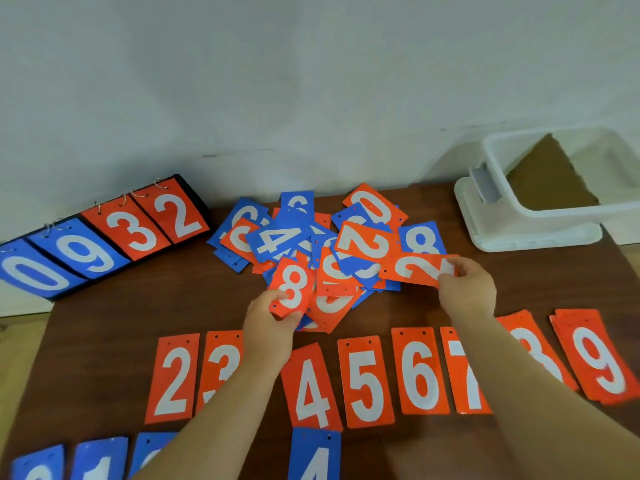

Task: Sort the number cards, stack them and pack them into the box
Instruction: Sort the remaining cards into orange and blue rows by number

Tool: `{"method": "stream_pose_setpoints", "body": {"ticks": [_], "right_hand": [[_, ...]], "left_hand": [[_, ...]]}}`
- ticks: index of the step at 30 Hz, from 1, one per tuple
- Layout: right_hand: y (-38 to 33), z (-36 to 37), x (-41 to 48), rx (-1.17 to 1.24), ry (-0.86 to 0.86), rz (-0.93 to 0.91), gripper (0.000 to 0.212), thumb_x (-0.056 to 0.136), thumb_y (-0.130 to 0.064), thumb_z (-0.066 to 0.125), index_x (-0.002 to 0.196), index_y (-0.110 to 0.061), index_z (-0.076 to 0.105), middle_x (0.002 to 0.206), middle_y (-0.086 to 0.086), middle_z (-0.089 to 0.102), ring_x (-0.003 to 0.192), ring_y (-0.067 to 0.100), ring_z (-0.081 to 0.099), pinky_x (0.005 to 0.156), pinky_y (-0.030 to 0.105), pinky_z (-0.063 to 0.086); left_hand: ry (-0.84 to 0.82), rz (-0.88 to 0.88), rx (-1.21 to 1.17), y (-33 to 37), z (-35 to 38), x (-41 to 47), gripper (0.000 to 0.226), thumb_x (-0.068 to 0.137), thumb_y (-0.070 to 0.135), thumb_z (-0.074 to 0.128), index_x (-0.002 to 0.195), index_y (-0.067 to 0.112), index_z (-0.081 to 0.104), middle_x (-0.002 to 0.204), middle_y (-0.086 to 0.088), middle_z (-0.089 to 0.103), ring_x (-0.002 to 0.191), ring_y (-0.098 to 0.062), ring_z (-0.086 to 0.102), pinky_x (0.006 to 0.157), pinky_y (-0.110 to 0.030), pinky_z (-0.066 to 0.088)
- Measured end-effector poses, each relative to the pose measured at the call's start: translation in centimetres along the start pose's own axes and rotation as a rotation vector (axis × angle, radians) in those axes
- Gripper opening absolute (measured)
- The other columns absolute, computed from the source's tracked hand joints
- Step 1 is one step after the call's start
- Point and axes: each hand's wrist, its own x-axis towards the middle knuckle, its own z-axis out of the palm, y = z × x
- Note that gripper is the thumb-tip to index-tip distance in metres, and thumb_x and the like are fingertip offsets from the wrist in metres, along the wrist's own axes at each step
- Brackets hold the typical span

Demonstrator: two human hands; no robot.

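- Two cards are being taken from the mixed pile (332, 247) at once. The left grip (273, 315) curls thumb and fingers round the lower end of an orange 8 card (292, 289), and the right grip (465, 289) pinches one end of an orange 2 card (415, 270).
- Both cards are at the near side of the pile, in the middle of the counter (104, 323). I cannot tell whether they are lifted clear of the heap.
- Nearer the person, an orange row (367, 379) runs 2 to 9 from left to right, one spot per numeral. I judge that each held card has a place waiting: the 2 at the row's left end, the 8 beneath the right forearm.
- A blue row (313, 455) lies along the near edge, which keeps the colours apart.
- The box (540, 202), white and open-topped, waits at the far right corner; no cards show inside it.
- The cards look thin and flat, orange or blue, each with a bold white numeral and two small holes at one short edge. Those in the pile lie overlapped and skewed.
- A ringed flip scoreboard (104, 237) reading 0 9 3 2 stands at the far left.
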Motion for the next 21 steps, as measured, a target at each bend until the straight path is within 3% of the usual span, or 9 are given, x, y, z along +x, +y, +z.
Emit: {"method": "stream_pose_setpoints", "body": {"ticks": [3, 5, 7, 8, 11, 14, 17, 21], "right_hand": [[1.1, -1.4, -2.3, 0.028, -0.017, -0.02, 0.033, 0.099, -0.026, 0.056, 0.132, -0.028, 0.058, 0.13, 0.003, 0.062, 0.113, 0.028, 0.063, 0.089, 0.049, 0.059], [1.7, -2.2, -3.6, 0.067, -0.043, -0.031, 0.031, 0.097, -0.024, 0.058, 0.128, -0.029, 0.059, 0.131, 0.004, 0.062, 0.114, 0.029, 0.062, 0.091, 0.05, 0.058], [2.1, -2.8, -4.5, 0.064, -0.076, -0.043, 0.031, 0.096, -0.02, 0.06, 0.125, -0.031, 0.06, 0.129, 0.005, 0.062, 0.11, 0.029, 0.064, 0.089, 0.051, 0.059], [2.1, -3.0, -4.8, 0.052, -0.097, -0.061, 0.033, 0.095, -0.02, 0.059, 0.126, -0.031, 0.06, 0.129, 0.005, 0.063, 0.107, 0.029, 0.065, 0.088, 0.051, 0.059], [1.5, -3.2, -4.8, 0.028, -0.148, -0.084, 0.046, 0.094, -0.019, 0.062, 0.138, -0.031, 0.056, 0.133, 0.005, 0.062, 0.108, 0.028, 0.065, 0.088, 0.05, 0.059], [0.9, -3.3, -4.7, 0.034, -0.18, -0.071, 0.059, 0.09, -0.013, 0.066, 0.145, -0.029, 0.049, 0.14, 0.008, 0.057, 0.12, 0.031, 0.059, 0.094, 0.048, 0.056], [1.1, -3.3, -6.1, 0.087, -0.207, -0.072, 0.059, 0.088, -0.011, 0.069, 0.142, -0.027, 0.051, 0.136, 0.007, 0.059, 0.119, 0.03, 0.06, 0.093, 0.049, 0.057], [1.5, -3.2, -10.6, 0.179, -0.28, -0.058, 0.043, 0.093, -0.008, 0.065, 0.132, -0.027, 0.057, 0.121, 0.001, 0.062, 0.092, 0.018, 0.066, 0.07, 0.039, 0.062]], "left_hand": [[0.047, -0.016, -0.054, -0.1, -2.3, -2.8, 0.026, 0.095, 0.019, 0.071, 0.113, 0.033, 0.06, 0.141, 0.002, 0.051, 0.129, -0.021, 0.053, 0.079, -0.027, 0.053], [0.093, -0.019, -0.075, -0.5, -3.8, -4.9, 0.021, 0.098, 0.018, 0.065, 0.107, 0.037, 0.061, 0.134, -0.001, 0.057, 0.097, -0.018, 0.065, 0.063, -0.026, 0.053], [0.13, -0.031, -0.094, -1.1, -5.1, -7.0, 0.022, 0.099, 0.018, 0.062, 0.101, 0.04, 0.061, 0.122, -0.004, 0.063, 0.061, -0.013, 0.06, 0.046, -0.024, 0.045], [0.152, -0.023, -0.092, -1.5, -5.6, -7.9, 0.023, 0.099, 0.018, 0.062, 0.101, 0.041, 0.061, 0.121, -0.004, 0.064, 0.061, -0.012, 0.059, 0.045, -0.022, 0.044], [0.182, 0.026, -0.055, -2.3, -6.6, -10.4, 0.024, 0.098, 0.015, 0.064, 0.104, 0.038, 0.062, 0.13, 0.004, 0.06, 0.098, -0.011, 0.06, 0.062, -0.017, 0.045], [0.176, 0.019, -0.054, -2.8, -7.0, -11.8, 0.032, 0.095, 0.013, 0.067, 0.113, 0.038, 0.06, 0.128, 0.01, 0.055, 0.119, -0.018, 0.058, 0.085, -0.031, 0.056], [0.155, 0.047, -0.077, -2.8, -7.3, -12.5, 0.039, 0.093, 0.013, 0.071, 0.118, 0.039, 0.057, 0.124, 0.013, 0.053, 0.12, -0.015, 0.055, 0.086, -0.029, 0.055], [0.091, 0.068, -0.094, -3.4, -8.0, -12.3, 0.046, 0.091, 0.014, 0.074, 0.122, 0.043, 0.054, 0.127, 0.012, 0.056, 0.117, -0.014, 0.057, 0.086, -0.031, 0.058]]}}
